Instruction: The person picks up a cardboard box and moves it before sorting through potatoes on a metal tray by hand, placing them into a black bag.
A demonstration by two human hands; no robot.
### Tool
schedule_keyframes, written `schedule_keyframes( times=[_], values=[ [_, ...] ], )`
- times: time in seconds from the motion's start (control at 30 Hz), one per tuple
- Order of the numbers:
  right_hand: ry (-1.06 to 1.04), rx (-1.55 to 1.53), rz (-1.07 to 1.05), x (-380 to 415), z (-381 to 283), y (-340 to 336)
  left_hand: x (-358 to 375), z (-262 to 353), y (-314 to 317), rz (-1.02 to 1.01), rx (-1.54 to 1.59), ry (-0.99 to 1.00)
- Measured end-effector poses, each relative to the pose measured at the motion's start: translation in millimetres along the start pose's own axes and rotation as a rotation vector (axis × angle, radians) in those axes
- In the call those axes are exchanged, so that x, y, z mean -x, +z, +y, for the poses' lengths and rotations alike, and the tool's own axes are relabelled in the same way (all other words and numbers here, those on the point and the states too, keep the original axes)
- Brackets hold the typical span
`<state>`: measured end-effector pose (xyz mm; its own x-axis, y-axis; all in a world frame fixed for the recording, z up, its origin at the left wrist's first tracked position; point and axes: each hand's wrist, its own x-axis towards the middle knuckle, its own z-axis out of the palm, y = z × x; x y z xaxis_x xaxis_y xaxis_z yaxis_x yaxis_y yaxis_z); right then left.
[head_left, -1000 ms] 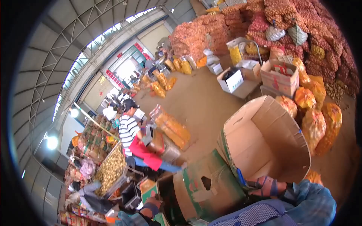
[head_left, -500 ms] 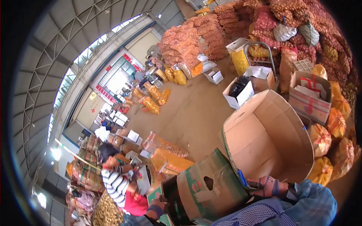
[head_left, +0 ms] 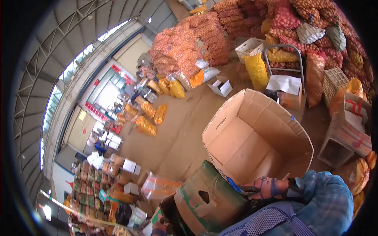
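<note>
My right hand, in a fingerless covering with a band at the wrist, grips the near rim of a large open cardboard box. Blue tape shows at that corner, and the part of the box in view holds nothing. Against its near side lies a brown-and-green cardboard box with a dark hole in its face and a black band along its left side. At the bottom edge of the view my left hand is closed at the left end of this second box. Part of that hand is cut off.
Stacked net sacks rise at the back. A hand truck, a yellow sack and a plastic crate stand at right, near a red-taped box. Piled bundles and cartons lie at lower left.
The large open box has shifted left and now hides the white box with the black bag. Both hands and the brown-and-green box have moved slightly. The co-worker in stripes is out of view.
</note>
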<state>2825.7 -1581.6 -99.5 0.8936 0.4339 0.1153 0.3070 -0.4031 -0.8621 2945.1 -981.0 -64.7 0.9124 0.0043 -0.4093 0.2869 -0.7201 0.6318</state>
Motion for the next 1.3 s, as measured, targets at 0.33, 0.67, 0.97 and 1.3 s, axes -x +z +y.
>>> schedule_keyframes(
  times=[0.33, 0.67, 0.97, 1.3],
  values=[
    [0.114, -0.131, 0.219, -235.4, 94.3, -140.8, -325.6, 196.5, -54.6, 0.006, 0.205, 0.229],
    [0.304, -0.193, 0.41, -391.9, 273.6, -319.8, -632.5, 448.1, 38.3, 0.278, -0.619, 0.315],
    [0.325, -0.452, 0.855, -469.2, 410.5, -463.0, -892.3, 638.7, 158.9, -0.21, -0.226, 0.451],
    [0.613, -0.014, 1.433, -470.7, 361.2, -528.5, -1029.3, 682.4, 502.1, -0.631, -0.074, 0.524]
  ],
)
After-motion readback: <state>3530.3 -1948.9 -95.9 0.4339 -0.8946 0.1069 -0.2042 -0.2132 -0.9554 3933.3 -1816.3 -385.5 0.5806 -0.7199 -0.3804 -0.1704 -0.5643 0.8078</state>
